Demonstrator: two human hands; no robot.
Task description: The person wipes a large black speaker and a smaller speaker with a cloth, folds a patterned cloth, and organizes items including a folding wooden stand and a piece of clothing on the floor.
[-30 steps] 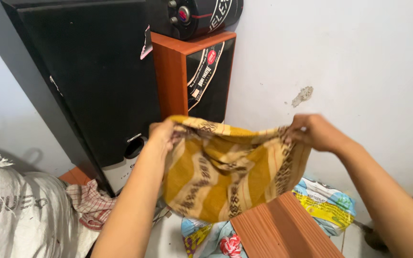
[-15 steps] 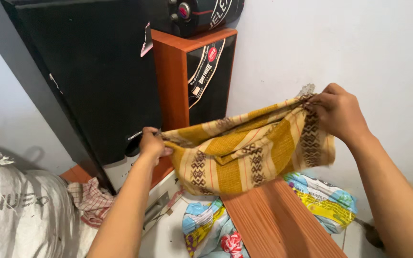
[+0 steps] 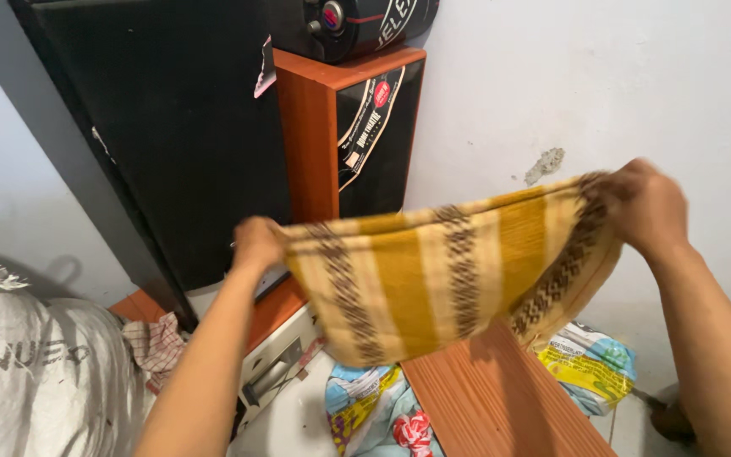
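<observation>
Two hands are up, the left hand and the right hand, with one yellow striped cloth between them. Three speakers stand against the wall: one tall black speaker, one orange-sided speaker, one round black speaker on top. Below lie one white sack, one checked rag, one wooden board and two colourful printed bags

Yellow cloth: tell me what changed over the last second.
The yellow striped cloth, bunched and sagging a second ago, is now pulled out flat and taut. The right hand moved outward to the right; the left hand moved slightly left. Both kept their grip on its top corners. The speakers, wooden board and white sack stayed put.
</observation>
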